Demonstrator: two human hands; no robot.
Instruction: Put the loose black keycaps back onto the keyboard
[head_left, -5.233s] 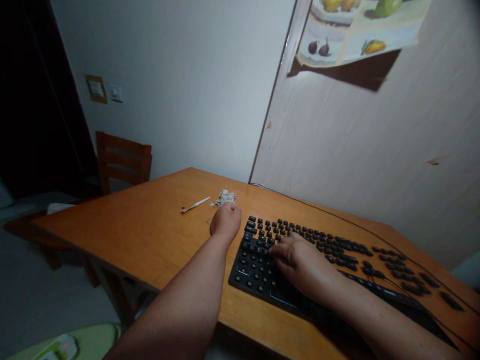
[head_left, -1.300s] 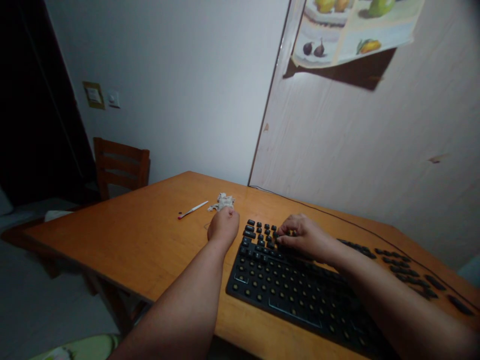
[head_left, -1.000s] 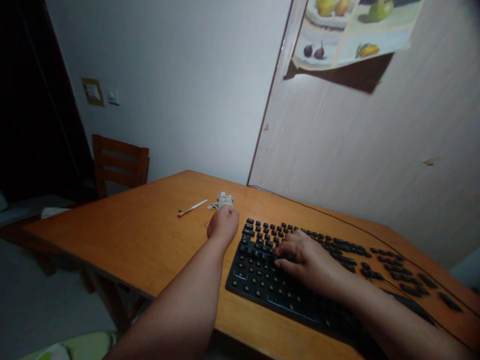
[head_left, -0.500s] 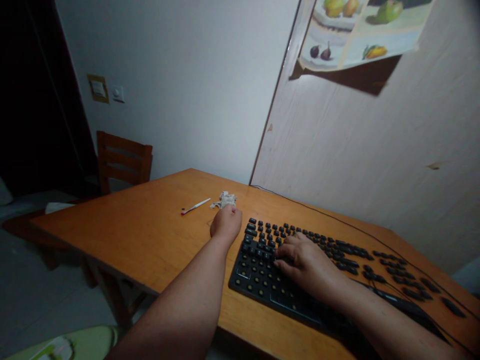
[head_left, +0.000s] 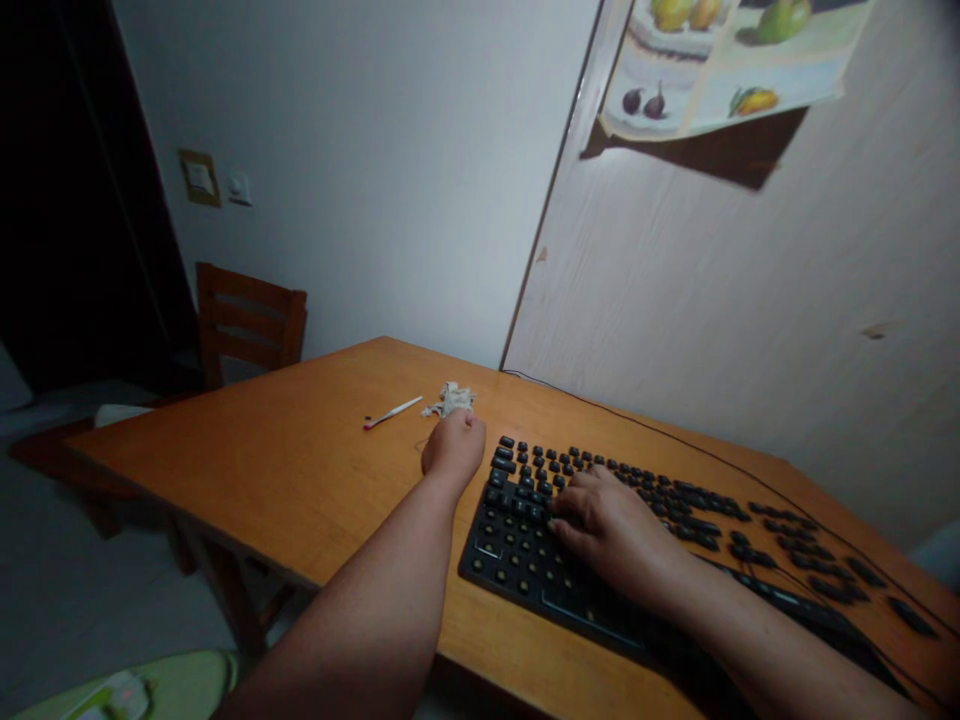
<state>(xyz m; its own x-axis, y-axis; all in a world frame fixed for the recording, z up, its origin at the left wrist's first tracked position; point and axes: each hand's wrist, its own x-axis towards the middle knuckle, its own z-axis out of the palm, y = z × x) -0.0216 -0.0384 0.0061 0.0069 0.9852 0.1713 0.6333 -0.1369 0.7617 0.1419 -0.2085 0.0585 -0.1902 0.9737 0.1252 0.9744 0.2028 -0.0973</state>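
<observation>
On the table, my left hand is closed in a fist beside a crumpled greyish tissue. Whatever it may hold is hidden. My right hand is over a black keyboard, thumb and fingers pinched round a dark keycap partly covered by the hand. Left of those fingertips, the upper rows of the keyboard carry a few keycaps. Bare switches with yellowish centres show in the lower rows. Behind the keyboard, loose black keycaps lie in rows on the wood.
A white brush with a reddish tip lies left of the tissue. A thin black cable runs along the back of the wooden table. A wooden chair stands at the far left, and a green seat is low at the front left.
The view has shifted very slightly. Both hands keep nearly the same places, with the right hand still at the same keys.
</observation>
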